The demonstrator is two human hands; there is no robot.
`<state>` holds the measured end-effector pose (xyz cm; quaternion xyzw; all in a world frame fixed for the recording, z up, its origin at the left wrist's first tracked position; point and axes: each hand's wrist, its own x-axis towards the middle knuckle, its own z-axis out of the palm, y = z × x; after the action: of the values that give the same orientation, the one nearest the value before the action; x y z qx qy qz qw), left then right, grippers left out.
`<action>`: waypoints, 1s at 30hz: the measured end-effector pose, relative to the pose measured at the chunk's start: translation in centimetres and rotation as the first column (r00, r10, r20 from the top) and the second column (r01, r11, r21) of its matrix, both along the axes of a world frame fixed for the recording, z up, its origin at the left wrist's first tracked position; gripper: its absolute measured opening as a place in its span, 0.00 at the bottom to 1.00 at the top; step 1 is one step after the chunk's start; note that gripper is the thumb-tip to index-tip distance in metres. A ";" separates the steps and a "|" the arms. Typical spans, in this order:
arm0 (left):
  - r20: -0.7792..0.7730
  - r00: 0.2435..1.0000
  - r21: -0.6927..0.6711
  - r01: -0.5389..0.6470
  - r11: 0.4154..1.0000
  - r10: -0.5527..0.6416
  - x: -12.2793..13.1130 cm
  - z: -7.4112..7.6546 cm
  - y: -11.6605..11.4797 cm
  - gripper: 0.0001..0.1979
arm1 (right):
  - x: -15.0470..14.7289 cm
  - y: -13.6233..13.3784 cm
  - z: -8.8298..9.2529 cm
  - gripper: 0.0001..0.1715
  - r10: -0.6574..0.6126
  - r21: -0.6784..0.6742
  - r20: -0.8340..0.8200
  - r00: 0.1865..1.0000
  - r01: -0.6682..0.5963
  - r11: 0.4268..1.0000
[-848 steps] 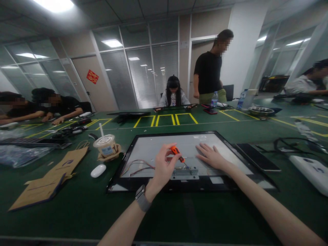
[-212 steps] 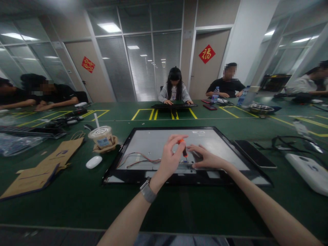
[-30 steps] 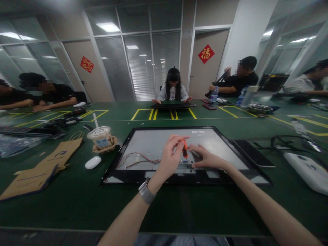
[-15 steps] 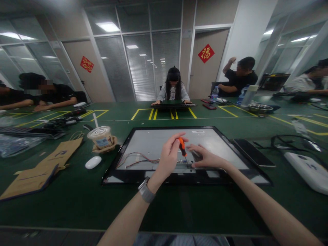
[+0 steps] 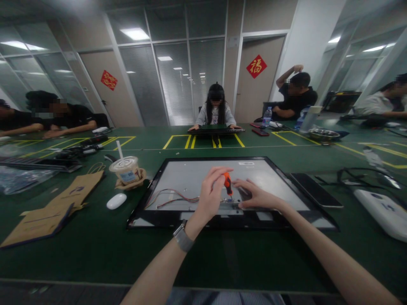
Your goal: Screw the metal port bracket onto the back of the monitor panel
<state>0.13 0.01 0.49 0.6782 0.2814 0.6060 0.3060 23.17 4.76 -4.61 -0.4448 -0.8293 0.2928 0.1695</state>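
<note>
A flat display panel (image 5: 190,171) with a black frame lies on the green table. My left hand (image 5: 212,190) is closed on an orange and black screwdriver (image 5: 228,184), whose tip points down at a small board (image 5: 229,201) near the panel's lower edge. Beside it, my right hand (image 5: 257,195) rests at the board's right end, its thumb and fingers curved around something dark that I cannot make out. Thin red and dark wires (image 5: 174,195) run leftward from the board across the panel.
Left of the panel are a drink cup (image 5: 126,170), a white mouse (image 5: 116,201) and paper bags (image 5: 71,188). Rightward lie a black phone-like slab (image 5: 313,188), cables and a white case (image 5: 381,212). Across the table a person (image 5: 216,108) holds another panel (image 5: 216,130).
The screwdriver stands more upright, and the fingers of my left hand have shifted around its handle. My right hand has hardly moved. A person at the back right has moved a raised hand over the head.
</note>
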 end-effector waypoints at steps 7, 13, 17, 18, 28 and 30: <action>-0.010 1.000 0.047 -0.025 0.999 0.025 0.2 -0.4 0.3 0.09 | 0.0 0.1 0.1 0.43 -0.028 -0.017 -0.077 0.997 0.027 0.999; -0.049 0.998 0.063 -0.026 0.998 0.029 -0.3 -0.3 0.4 0.14 | 0.7 1.6 -1.9 0.32 -0.153 0.193 -0.111 0.982 0.172 0.966; -0.013 0.999 0.073 0.036 0.997 -0.035 -0.1 -0.5 0.3 0.16 | 1.3 2.5 -3.7 0.25 -0.254 0.393 0.116 0.960 0.191 0.900; -0.013 1.000 0.090 0.007 0.996 -0.006 0.0 -0.6 0.2 0.15 | 1.4 2.6 -4.0 0.25 -0.263 0.406 0.151 0.953 0.183 0.895; -0.088 0.991 0.042 0.103 0.994 -0.099 -0.7 -0.2 0.5 0.16 | 1.3 2.4 -3.9 0.26 -0.265 0.415 0.256 0.930 0.142 0.899; -0.094 0.993 0.042 0.073 0.996 -0.069 -0.7 -0.2 0.7 0.15 | 1.4 2.4 -4.0 0.26 -0.267 0.423 0.252 0.930 0.142 0.895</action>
<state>-0.57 0.73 0.26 0.7217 0.2572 0.5690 0.2986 24.53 7.18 -8.58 -0.5264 -0.8352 0.0267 0.1571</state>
